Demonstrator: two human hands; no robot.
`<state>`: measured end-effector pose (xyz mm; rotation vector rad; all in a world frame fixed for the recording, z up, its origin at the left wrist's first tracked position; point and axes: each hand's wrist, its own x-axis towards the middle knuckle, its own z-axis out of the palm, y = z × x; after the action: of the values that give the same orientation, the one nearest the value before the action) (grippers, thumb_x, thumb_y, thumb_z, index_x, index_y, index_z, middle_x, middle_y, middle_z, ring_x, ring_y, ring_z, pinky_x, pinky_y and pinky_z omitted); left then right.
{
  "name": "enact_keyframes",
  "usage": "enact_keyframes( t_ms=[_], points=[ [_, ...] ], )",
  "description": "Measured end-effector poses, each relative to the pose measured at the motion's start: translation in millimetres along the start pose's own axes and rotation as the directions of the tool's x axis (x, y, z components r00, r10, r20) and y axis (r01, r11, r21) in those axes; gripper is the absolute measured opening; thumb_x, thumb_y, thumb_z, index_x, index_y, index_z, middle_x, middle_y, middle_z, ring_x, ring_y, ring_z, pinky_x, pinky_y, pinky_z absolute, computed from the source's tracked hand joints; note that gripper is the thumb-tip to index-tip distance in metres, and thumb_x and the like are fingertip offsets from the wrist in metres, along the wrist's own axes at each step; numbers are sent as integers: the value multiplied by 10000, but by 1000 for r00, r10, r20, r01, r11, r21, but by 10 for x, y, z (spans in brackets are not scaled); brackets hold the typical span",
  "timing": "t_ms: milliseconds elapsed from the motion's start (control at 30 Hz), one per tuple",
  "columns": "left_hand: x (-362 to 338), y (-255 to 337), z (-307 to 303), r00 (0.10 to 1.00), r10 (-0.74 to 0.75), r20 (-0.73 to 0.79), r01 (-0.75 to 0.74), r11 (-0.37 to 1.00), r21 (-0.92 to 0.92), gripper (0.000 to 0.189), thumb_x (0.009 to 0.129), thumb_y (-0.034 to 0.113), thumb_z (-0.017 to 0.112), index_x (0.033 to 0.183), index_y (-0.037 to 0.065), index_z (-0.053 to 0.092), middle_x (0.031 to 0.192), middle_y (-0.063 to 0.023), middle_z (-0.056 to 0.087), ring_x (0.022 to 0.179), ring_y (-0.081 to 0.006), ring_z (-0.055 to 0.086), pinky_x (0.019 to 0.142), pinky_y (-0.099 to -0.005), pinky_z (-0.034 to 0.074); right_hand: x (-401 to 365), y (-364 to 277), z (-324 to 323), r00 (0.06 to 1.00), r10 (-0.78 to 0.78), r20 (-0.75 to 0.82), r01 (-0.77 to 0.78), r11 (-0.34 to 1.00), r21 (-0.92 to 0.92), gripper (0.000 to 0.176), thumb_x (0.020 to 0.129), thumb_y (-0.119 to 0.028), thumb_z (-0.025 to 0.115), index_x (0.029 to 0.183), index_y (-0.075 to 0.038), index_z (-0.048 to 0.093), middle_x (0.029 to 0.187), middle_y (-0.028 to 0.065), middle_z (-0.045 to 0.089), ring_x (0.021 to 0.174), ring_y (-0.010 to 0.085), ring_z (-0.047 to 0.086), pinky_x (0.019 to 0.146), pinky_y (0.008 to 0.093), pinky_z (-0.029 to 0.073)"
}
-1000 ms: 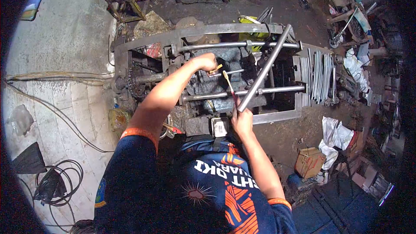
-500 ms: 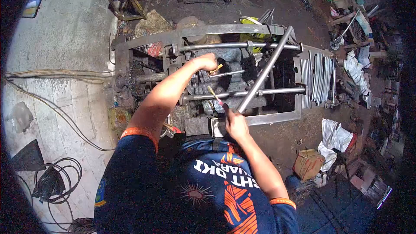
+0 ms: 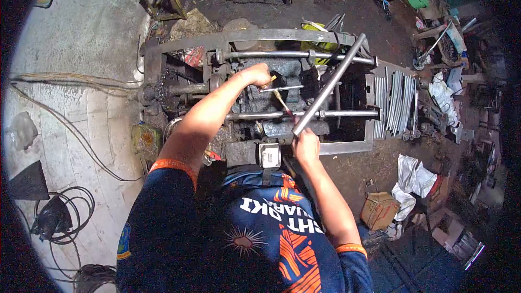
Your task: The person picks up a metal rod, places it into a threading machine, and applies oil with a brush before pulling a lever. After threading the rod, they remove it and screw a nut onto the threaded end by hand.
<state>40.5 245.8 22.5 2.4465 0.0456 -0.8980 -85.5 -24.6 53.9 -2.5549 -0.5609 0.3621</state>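
From the head view, the person's right hand (image 3: 306, 147) has its fingers closed around a brush (image 3: 284, 104). The brush's tip is just beside a thin rod (image 3: 288, 88). The left hand (image 3: 259, 74) looks curled next to a yellow bit (image 3: 273, 78); I can't tell how tight the fingers are or what they hold. A fat pipe (image 3: 332, 82) slants over the metal frame (image 3: 260, 35), its low end by the right hand. I think the brush is being put to the rod, and that calls for a steady hand near the pipe.
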Motion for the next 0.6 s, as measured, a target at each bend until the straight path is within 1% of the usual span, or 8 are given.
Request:
enact_keyframes(
  t_ms=[133,200,267,333,400,467,533,600],
  points=[
    [-146,10,146,981,-36,-193,6,988,-154,207,679,162,630,793,-4,678,777,-215,659,723,-312,650,638,-432,484,-114,-115,-57,997,-44,60,44,999,-3,333,760,-72,585,1093,-66,588,824,242,596,729,434,611,647,514,494],
    [-485,87,102,965,-93,-247,15,954,-298,230,784,233,620,805,10,671,792,-181,674,751,-252,654,651,-414,486,-201,-320,-109,983,-179,46,174,980,92,394,831,-89,563,1222,-90,517,785,247,603,714,439,609,626,516,485],
    [-995,31,224,871,-100,-481,-271,719,-640,267,900,255,534,950,4,610,856,-113,685,818,-196,637,766,-336,482,-214,-488,-36,960,-280,6,271,934,232,329,881,-101,530,1209,-81,520,783,262,609,705,445,613,601,515,480],
    [-1493,-148,508,766,-280,-578,-400,496,-771,229,911,196,527,966,-13,604,889,-92,671,835,-169,626,777,-304,477,-206,-626,66,975,-164,148,118,953,279,238,924,-152,496,1119,-20,527,737,292,603,714,462,614,584,518,477],
    [-2041,-360,872,566,-471,-677,-362,595,-717,206,893,164,560,983,-16,609,934,-87,658,853,-144,618,772,-289,475,-166,-733,188,951,-197,236,134,957,259,237,923,-168,500,1093,-5,523,716,290,603,713,466,613,584,517,478],
    [-2462,-663,1312,399,-587,-705,-171,707,-686,201,859,132,565,981,-16,625,868,-161,682,729,-238,667,656,-362,503,-111,-975,258,912,-297,283,199,924,328,248,918,-173,505,1106,-11,520,745,300,608,728,474,611,597,530,474],
    [-2815,-942,1697,342,-761,-552,10,590,-807,192,823,115,606,965,-9,645,840,-194,667,749,-291,674,668,-366,505,-71,-1231,402,865,-384,323,253,890,380,261,902,-165,529,1115,-14,514,862,306,616,819,474,605,681,524,481],
    [-3058,-1059,1874,246,-798,-550,42,576,-816,186,810,117,624,941,-10,656,829,-210,659,791,-315,673,684,-362,509,-36,-1456,582,833,-424,355,249,861,444,272,891,-149,539,1121,-5,508,906,296,619,863,461,603,722,503,486]
  ],
)
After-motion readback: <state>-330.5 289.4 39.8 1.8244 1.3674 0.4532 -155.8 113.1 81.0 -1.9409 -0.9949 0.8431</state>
